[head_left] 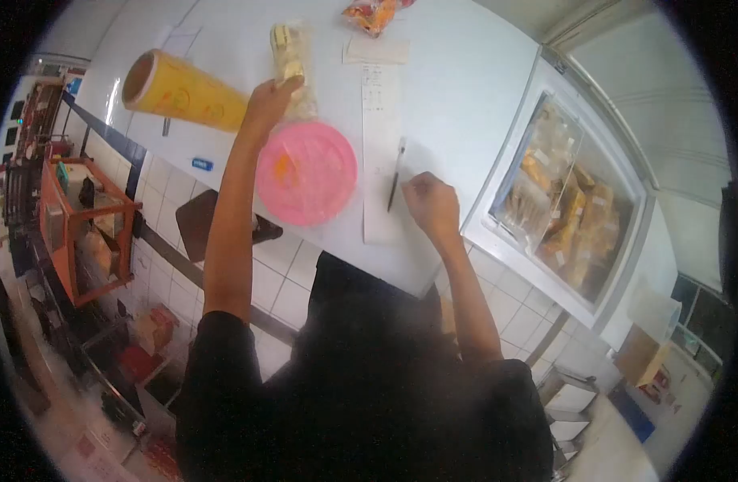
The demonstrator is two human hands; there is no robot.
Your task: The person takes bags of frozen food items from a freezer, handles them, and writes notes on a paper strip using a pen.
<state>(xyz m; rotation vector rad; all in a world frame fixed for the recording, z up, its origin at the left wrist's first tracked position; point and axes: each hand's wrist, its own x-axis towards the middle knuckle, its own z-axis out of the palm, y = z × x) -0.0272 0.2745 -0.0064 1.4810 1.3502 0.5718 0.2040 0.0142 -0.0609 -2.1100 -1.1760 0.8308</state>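
My left hand [273, 104] reaches across the white table and grips a clear plastic bag [303, 103] holding pale yellow pieces. Just below that hand lies a round pink plate or lid [329, 181] with an orange spot on it. My right hand [433, 205] rests on the tabletop with its fingers curled into a fist; nothing shows in it. Beside it a pen [396, 178] lies on a long strip of paper [377, 153] with writing near its top.
A large yellow roll of film [188, 95] lies left of my left forearm. Near the table's left edge is a small blue object [202, 164]. An orange-red packet [375, 14] sits at the far side. To the right stands a glass-topped freezer [485, 205] with bagged goods.
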